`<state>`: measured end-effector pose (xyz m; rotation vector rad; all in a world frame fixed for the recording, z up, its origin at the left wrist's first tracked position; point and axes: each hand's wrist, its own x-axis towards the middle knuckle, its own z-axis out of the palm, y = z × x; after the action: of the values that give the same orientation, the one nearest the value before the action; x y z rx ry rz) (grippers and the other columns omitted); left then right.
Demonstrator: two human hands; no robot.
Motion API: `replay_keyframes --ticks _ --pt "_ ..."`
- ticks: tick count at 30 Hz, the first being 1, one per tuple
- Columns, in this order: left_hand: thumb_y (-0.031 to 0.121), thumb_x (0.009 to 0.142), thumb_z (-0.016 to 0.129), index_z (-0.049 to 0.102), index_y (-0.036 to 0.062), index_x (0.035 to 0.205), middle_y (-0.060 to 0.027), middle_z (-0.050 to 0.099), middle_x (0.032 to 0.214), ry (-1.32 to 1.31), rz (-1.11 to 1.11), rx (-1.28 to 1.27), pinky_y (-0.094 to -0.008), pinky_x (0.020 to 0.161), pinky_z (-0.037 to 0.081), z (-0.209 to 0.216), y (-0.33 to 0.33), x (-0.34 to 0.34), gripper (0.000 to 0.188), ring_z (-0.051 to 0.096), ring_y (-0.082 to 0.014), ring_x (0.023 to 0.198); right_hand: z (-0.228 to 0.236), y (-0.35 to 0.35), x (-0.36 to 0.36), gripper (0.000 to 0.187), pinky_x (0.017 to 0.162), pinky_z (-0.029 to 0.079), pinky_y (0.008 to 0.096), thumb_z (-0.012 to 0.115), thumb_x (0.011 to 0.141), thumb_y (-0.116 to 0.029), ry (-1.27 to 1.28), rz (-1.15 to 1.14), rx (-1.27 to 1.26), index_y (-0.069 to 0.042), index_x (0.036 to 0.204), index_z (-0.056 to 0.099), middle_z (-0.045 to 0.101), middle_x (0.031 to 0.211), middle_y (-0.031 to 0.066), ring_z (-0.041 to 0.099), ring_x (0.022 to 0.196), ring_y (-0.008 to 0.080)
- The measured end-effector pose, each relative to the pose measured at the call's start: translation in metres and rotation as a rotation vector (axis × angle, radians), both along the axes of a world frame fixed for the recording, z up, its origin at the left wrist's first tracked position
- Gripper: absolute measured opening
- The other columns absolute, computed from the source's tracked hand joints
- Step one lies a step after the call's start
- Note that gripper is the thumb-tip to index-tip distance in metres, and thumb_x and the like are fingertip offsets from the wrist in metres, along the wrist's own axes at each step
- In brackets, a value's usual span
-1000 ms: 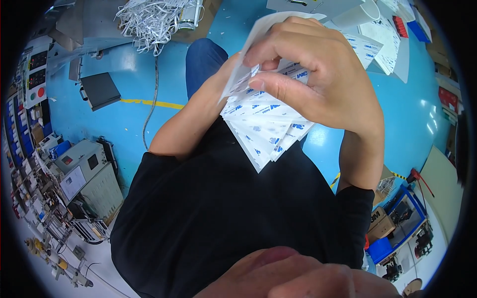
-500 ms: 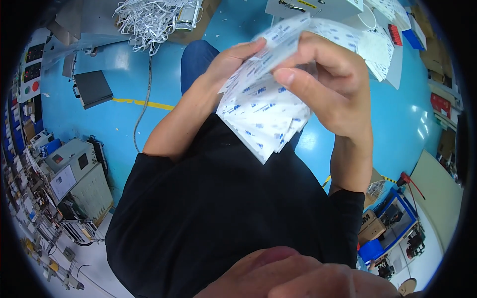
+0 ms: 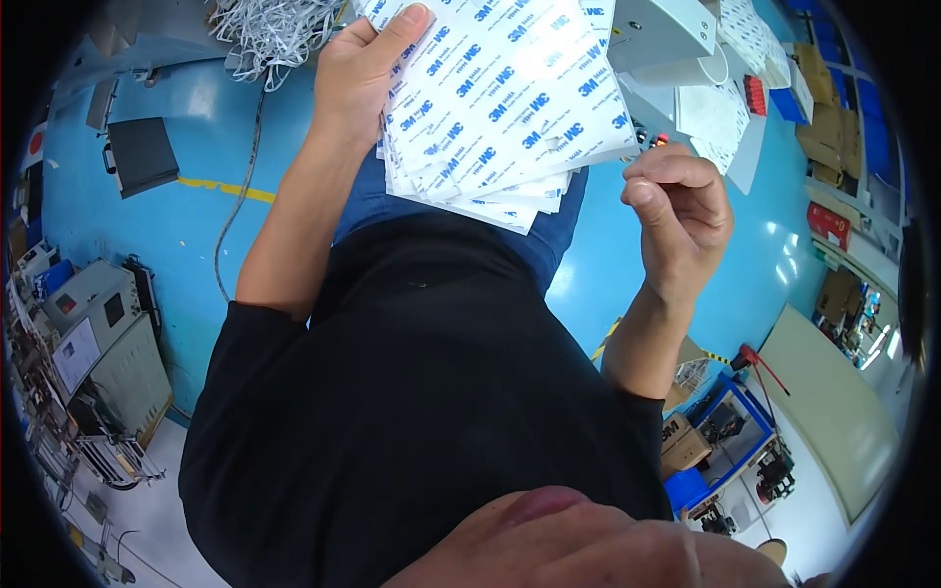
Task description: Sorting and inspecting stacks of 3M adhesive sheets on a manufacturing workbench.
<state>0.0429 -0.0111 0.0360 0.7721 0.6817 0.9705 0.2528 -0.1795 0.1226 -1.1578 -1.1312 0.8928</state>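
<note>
A fanned stack of white sheets (image 3: 490, 108) printed with blue marks is held up in front of my lap. My left hand (image 3: 358, 83) grips the stack at its left edge, with the thumb lying on the top sheet. Below the top sheet, the edges of several more sheets stick out unevenly. My right hand (image 3: 686, 211) is just off the lower right corner of the stack. Its fingers are curled and the thumb and index tips come close together, with nothing seen between them.
A heap of shredded white strips (image 3: 270, 39) lies at the upper left. More printed sheets (image 3: 711, 122) rest beside a pale machine (image 3: 662, 39) at the upper right. On the blue floor are a black case (image 3: 144, 157) and a cable (image 3: 240, 196).
My right hand has come off the sheets and moved down, away from the stack. The stack, in my left hand, has moved up and turned, now showing its top sheet flat.
</note>
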Motion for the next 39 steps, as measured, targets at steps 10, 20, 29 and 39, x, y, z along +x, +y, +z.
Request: replay_keyframes --ticks 10,20,29,39 --pt "0.018 0.083 0.067 0.060 -0.0045 0.100 -0.0106 0.066 0.092 0.161 0.095 0.073 -0.0204 0.068 0.050 0.016 -0.016 -0.001 0.029 0.064 -0.0103 0.076 0.013 0.029 -0.026 0.023 0.059 0.042 0.0243 0.074 0.066 -0.003 -1.174 0.021 0.097 -0.007 0.088 0.066 0.058 0.079 0.0058 0.055 0.069 0.0163" --pt "0.019 0.084 0.066 0.060 -0.0033 0.102 -0.0107 0.066 0.094 0.153 0.106 0.013 -0.0205 0.068 0.051 0.015 -0.014 -0.005 0.029 0.064 -0.0109 0.078 0.001 0.018 -0.018 0.010 0.063 0.043 0.0222 0.063 0.082 -0.002 -0.405 -0.173 -0.128 0.001 0.091 0.057 0.062 0.083 0.0089 0.054 0.067 0.0110" --pt "0.018 0.085 0.064 0.058 -0.0031 0.104 -0.0143 0.066 0.095 -0.021 0.087 -0.053 -0.0235 0.065 0.054 0.004 -0.007 -0.021 0.029 0.067 -0.0153 0.076 -0.015 0.037 0.000 0.010 0.057 0.045 0.0220 0.056 0.086 0.000 -0.036 -0.055 0.293 0.003 0.095 0.054 0.058 0.082 0.0138 0.053 0.064 0.0127" --pt "0.020 0.084 0.066 0.059 -0.0053 0.097 -0.0131 0.066 0.087 0.012 0.281 -0.053 -0.0213 0.060 0.053 0.020 -0.024 -0.025 0.029 0.065 -0.0127 0.068 -0.004 0.060 0.002 0.008 0.055 0.036 0.0283 0.051 0.090 -0.007 -0.071 0.103 0.384 0.000 0.095 0.051 0.053 0.075 0.0112 0.043 0.056 0.0137"
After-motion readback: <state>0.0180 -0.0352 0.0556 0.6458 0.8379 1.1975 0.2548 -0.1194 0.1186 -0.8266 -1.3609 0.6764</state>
